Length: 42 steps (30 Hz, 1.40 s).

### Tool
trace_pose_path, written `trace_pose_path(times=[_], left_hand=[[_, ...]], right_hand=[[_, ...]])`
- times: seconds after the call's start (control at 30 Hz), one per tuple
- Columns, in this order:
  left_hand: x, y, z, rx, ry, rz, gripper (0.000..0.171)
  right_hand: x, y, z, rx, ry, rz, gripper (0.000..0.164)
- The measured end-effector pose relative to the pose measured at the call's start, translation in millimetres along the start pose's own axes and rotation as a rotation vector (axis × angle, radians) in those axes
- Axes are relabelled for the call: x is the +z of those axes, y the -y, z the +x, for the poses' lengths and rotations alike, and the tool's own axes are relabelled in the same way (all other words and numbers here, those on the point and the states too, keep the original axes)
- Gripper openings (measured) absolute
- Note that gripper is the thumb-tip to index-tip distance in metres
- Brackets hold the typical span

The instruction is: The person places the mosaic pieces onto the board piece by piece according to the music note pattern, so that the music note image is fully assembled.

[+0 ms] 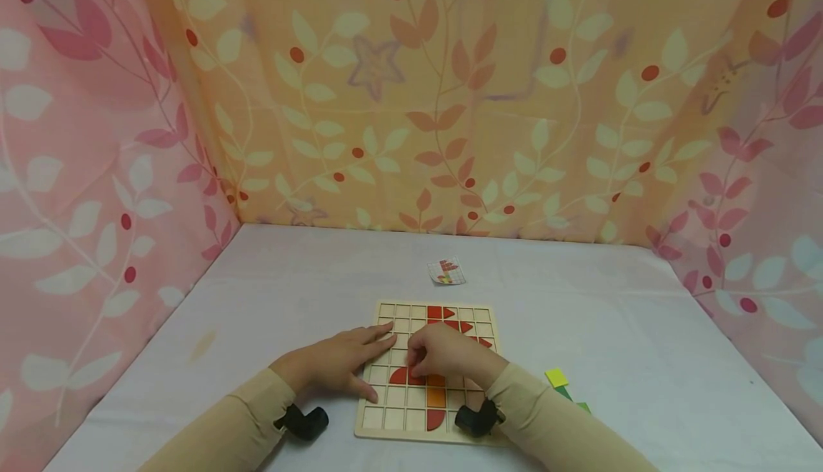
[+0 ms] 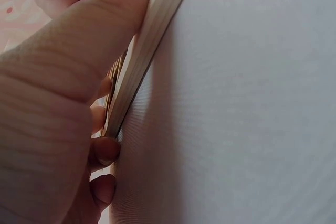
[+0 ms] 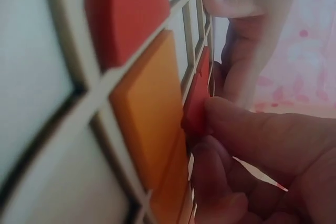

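A wooden grid board [image 1: 393, 418] lies on the white table. My left hand [image 1: 331, 361] rests on its left side with fingers spread; the left wrist view shows the thumb along the board's edge [image 2: 142, 59]. My right hand [image 1: 453, 350] pinches a red tile [image 3: 198, 103] with thumb and index finger at a grid cell. To its left sits a red rounded piece [image 1: 398, 375]. Orange tiles [image 1: 436, 395] stand in a column beside it, with another red rounded piece [image 1: 435, 419] below. Red squares and triangles [image 1: 466, 327] fill cells higher up, partly hidden by the right hand.
A small pattern card [image 1: 446, 270] with a coloured figure lies behind the board. Right of the right forearm are a yellow tile [image 1: 556, 378] and green pieces [image 1: 563, 392], partly covered by the sleeve. Patterned cloth walls [image 1: 450, 101] enclose the table's back and sides.
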<state>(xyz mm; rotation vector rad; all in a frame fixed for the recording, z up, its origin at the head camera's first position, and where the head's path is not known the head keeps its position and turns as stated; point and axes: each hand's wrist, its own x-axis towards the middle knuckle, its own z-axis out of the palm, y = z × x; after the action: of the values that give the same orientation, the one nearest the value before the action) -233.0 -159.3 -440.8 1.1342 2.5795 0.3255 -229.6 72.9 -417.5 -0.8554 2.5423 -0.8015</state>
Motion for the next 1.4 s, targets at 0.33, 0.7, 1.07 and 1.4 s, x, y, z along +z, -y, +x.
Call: trace_pose_path(times=[0.33, 0.7, 1.07, 1.4], left_hand=[[-0.3, -0.2, 0.2, 0.017, -0.009, 0.005, 0.097], [-0.4, -1.2, 0.1, 0.002, -0.001, 0.003, 0.097], [-0.2, 0.1, 0.6, 0.006, -0.001, 0.01, 0.097], [1.2, -0.9, 0.8, -0.006, -0.001, 0.0, 0.098]], right_hand=[[0, 8, -3, 0.031, -0.015, -0.069, 0.017], [2, 6, -4, 0.066, -0.028, -0.106, 0.022], [-7, 3, -7, 0.022, -0.011, -0.118, 0.016], [-48, -26, -37, 0.007, -0.061, -0.053, 0.005]])
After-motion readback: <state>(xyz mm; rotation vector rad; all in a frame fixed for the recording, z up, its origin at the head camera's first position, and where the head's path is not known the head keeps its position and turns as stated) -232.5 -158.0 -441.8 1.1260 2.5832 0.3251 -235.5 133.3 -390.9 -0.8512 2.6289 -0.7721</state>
